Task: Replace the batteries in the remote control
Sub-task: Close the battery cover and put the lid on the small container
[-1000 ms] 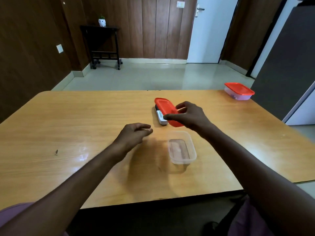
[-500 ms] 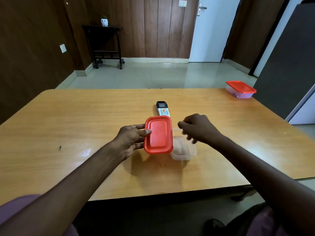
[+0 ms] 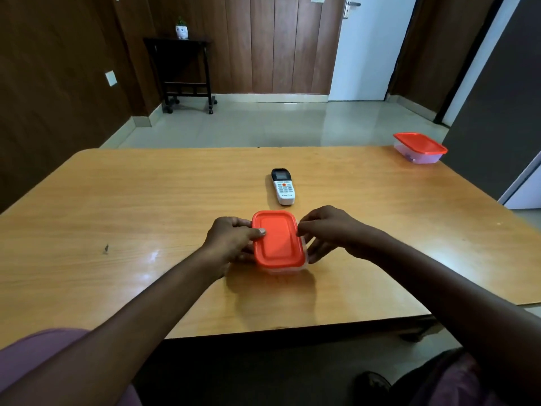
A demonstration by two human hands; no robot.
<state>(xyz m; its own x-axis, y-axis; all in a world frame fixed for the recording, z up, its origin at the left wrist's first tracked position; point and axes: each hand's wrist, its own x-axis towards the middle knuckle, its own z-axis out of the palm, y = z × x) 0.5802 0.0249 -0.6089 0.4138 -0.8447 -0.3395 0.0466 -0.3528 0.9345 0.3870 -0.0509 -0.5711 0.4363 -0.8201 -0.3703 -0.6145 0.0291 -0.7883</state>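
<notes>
A white remote control [image 3: 282,186] with a black display end lies face up on the wooden table [image 3: 117,206], just beyond my hands. In front of it a small clear box sits under a red lid [image 3: 278,240]; only a sliver of the box shows below the lid. My left hand [image 3: 231,240] grips the lid's left edge, thumb on top. My right hand [image 3: 325,230] touches the lid's right edge with its fingertips, the other fingers along the box's side. The box's contents are hidden.
A second clear box with a red lid [image 3: 419,147] stands at the table's far right corner. A small dark mark [image 3: 106,249] is on the tabletop at the left. Beyond the table are a tiled floor and a dark side table [image 3: 183,71].
The red lid passed from my right hand to my left, then came down onto the clear box. Both hands now rest at the lid's edges. The remote has not moved.
</notes>
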